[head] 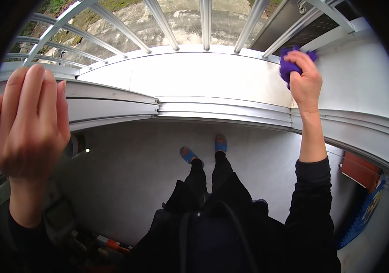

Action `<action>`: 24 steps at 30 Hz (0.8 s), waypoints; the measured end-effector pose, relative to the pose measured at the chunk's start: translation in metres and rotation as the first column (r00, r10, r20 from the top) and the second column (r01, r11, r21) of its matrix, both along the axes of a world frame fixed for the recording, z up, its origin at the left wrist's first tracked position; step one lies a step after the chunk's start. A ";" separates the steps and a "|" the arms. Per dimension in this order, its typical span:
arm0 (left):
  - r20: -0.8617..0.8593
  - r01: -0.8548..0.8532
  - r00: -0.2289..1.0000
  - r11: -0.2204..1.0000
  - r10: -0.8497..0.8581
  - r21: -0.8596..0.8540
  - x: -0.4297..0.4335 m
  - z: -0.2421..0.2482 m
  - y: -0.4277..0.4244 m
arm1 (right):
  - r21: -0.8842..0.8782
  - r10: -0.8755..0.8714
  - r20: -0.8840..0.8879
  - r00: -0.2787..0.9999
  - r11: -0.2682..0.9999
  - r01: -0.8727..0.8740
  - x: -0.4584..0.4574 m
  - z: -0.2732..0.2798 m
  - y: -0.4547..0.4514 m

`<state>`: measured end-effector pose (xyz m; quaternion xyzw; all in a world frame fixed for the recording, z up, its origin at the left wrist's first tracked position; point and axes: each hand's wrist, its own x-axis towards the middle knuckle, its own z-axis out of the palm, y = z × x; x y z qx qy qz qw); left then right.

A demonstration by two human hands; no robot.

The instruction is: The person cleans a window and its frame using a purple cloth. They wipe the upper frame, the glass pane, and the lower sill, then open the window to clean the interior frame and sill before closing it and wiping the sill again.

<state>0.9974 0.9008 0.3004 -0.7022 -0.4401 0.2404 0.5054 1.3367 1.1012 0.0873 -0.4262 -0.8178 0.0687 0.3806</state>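
Note:
A bunched purple cloth (290,70) is gripped in my right hand (306,80), at the right end of the white window sill (194,76). Next to the cloth rises the pale side wall (355,75) of the window recess. Part of the cloth is blurred. On the left, my left hand (32,126) is raised close to the camera, its back towards me and its fingers side by side. It overlaps the sliding window frame (112,109) in view; its palm is hidden, so I cannot tell whether it touches the frame.
Metal security bars (206,25) stand along the sill's outer edge, before a weathered concrete surface (181,24). Sliding tracks (222,109) run along the near side. Below, my feet in blue slippers (221,145) stand on the grey floor (129,170). A blue basket (362,216) sits at lower right.

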 end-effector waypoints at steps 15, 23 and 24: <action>0.027 -0.026 0.999 1.000 0.027 -0.015 -0.018 -0.006 -0.004 | -0.189 0.498 0.049 0.866 0.856 -0.482 -0.100 -0.158 -0.114; 0.090 -0.018 0.996 1.000 0.017 0.007 -0.019 -0.010 -0.002 | -0.116 -0.083 0.888 0.452 0.911 0.396 0.047 -0.055 -0.009; 0.083 -0.017 0.996 1.000 0.016 0.015 -0.017 -0.009 -0.002 | 0.011 -0.290 0.764 0.576 0.899 0.439 0.049 -0.041 -0.001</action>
